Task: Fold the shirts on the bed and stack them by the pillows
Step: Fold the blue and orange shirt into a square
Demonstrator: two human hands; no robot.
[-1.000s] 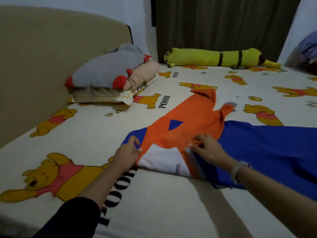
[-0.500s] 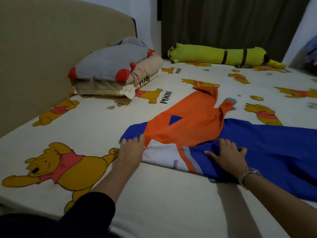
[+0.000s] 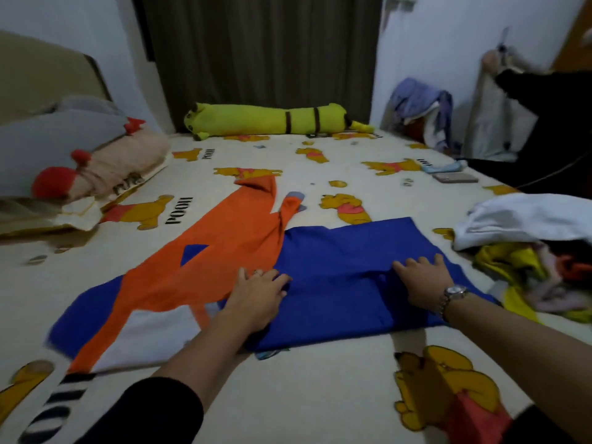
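Note:
An orange, blue and white shirt (image 3: 224,251) lies spread flat across the middle of the bed (image 3: 320,395). Its orange upper part with one sleeve points toward the far side, and its blue body stretches to the right. My left hand (image 3: 256,296) presses flat on the shirt where orange meets blue. My right hand (image 3: 423,283), with a watch on the wrist, lies flat on the blue body near its right end, fingers straight. The pillows (image 3: 73,161) are stacked at the left by the headboard.
A heap of unfolded clothes (image 3: 531,251) with a white piece on top sits at the right edge. A long yellow plush bolster (image 3: 275,120) lies along the far side before the dark curtain. A phone (image 3: 455,178) rests far right. Another person's sleeve (image 3: 544,100) shows at upper right.
Both hands have slid to the right along the shirt, and the view has swung right. The left hand left the shirt's left edge for its middle; the right hand moved farther along the blue body.

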